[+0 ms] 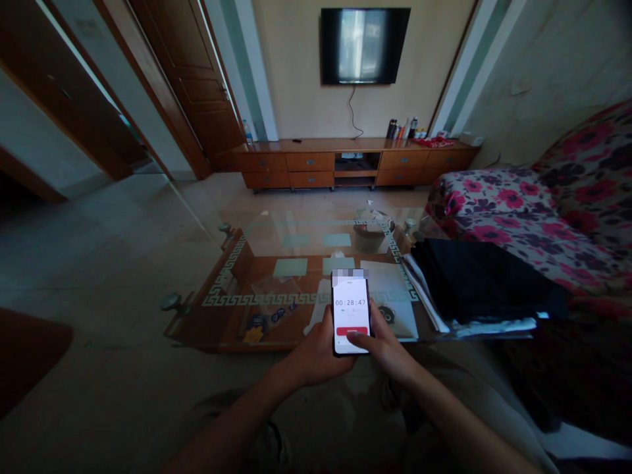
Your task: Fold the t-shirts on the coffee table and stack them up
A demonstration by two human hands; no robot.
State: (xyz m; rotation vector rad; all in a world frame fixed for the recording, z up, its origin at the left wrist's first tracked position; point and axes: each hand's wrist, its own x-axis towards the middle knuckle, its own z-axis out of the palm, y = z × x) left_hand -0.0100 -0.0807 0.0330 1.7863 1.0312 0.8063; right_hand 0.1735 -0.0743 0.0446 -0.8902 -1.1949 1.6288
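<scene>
Both of my hands hold a smartphone (350, 306) upright over the near edge of the glass coffee table (232, 263). Its lit white screen reads 00:28:47 above a red button. My left hand (318, 352) wraps the phone's left side and lower edge, with most of the fingers hidden behind it. On the other side, my right hand (388, 345) grips the phone's right edge, its thumb lying across the screen at the red button. Papers and clear plastic packets show through the glass around the phone.
A stack of folded dark cloth (474, 280) lies on papers at the table's right end. Beyond stand a floral sofa (513, 197) and a long wooden TV cabinet (311, 161) bearing bottles. A television (365, 46) hangs above it. A bin (371, 234) stands behind the table.
</scene>
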